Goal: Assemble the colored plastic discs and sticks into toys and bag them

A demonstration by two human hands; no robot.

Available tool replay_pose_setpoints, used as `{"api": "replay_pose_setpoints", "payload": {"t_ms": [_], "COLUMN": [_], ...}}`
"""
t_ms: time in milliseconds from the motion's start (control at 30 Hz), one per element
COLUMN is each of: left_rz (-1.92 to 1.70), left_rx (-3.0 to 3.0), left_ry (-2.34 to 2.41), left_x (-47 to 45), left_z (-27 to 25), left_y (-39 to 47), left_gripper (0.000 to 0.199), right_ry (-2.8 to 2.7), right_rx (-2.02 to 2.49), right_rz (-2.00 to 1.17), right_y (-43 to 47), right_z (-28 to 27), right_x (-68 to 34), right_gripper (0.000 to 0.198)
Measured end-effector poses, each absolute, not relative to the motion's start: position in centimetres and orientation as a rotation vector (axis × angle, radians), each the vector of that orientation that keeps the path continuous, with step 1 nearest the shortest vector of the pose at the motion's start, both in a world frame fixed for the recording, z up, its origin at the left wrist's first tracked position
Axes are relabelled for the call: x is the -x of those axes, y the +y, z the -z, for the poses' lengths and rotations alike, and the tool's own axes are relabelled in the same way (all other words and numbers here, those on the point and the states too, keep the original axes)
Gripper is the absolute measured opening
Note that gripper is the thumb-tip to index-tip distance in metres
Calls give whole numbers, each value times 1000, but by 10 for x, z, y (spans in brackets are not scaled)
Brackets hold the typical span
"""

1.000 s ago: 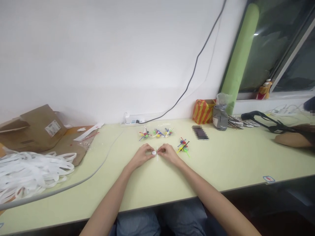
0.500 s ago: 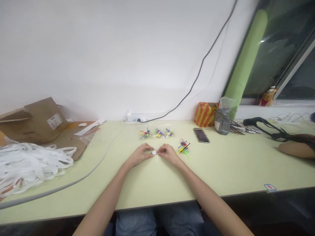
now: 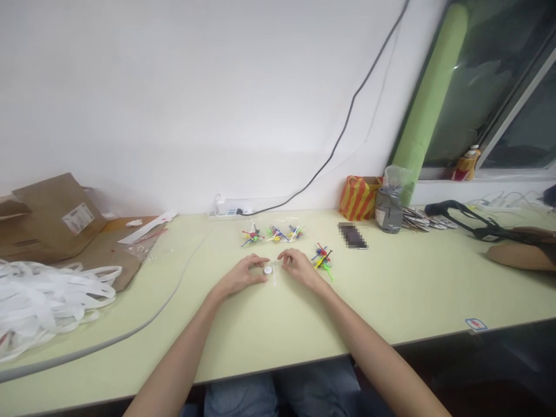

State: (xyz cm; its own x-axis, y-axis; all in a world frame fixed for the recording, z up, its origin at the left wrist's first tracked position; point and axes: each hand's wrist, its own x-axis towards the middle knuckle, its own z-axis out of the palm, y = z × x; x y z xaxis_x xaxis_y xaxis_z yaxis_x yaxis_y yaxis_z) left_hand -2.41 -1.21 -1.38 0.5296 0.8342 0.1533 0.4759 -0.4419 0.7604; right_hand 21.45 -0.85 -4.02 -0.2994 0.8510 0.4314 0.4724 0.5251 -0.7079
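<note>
A small round white piece (image 3: 268, 270) rests on the table between the parted thumb and index finger of my left hand (image 3: 244, 273). Beside it, on the right, a thin white stick (image 3: 274, 274) points toward me. It appears to be attached to the round piece, though I cannot tell for sure. My right hand (image 3: 297, 267) hovers just right of the stick, fingers loosely bent and apart, with nothing in them. To the right of that hand lies a cluster of coloured plastic pieces (image 3: 322, 259) in red, blue, yellow and green.
More coloured plastic clusters (image 3: 277, 233) in clear bags lie behind my hands. A power strip (image 3: 230, 207) sits by the wall. White straps (image 3: 52, 295), a cardboard box (image 3: 52, 214) and a grey cable (image 3: 143, 315) are on the left; a striped bag (image 3: 358, 197) stands back right.
My right fingers have let go of the white stick and moved slightly away. My left fingers have opened around the round white piece. The view has shifted a little.
</note>
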Motion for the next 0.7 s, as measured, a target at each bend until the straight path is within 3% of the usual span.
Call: {"api": "replay_pose_setpoints", "payload": {"t_ms": [100,333,500,700], "left_rz": [-724,-864,-924,-949], "left_rx": [-2014,-1941,-1936,-1925], "left_ry": [1128,1143,1212,1210], "left_x": [24,24,20,19], "left_z": [16,25,25,23], "left_y": [-10,-4,-4,-6], "left_gripper": [70,61,61,60], "right_ry": [-1796,-1588,-1929,-2052], "right_rx": [1099,1255,1650,1635], "right_rz": [-538,-301,-140,-156], "right_y": [-8,6,27,41], "right_z": [36,16,16,24], "right_x": [-222,-264,-305,-297], "right_gripper": [27,32,26,26]}}
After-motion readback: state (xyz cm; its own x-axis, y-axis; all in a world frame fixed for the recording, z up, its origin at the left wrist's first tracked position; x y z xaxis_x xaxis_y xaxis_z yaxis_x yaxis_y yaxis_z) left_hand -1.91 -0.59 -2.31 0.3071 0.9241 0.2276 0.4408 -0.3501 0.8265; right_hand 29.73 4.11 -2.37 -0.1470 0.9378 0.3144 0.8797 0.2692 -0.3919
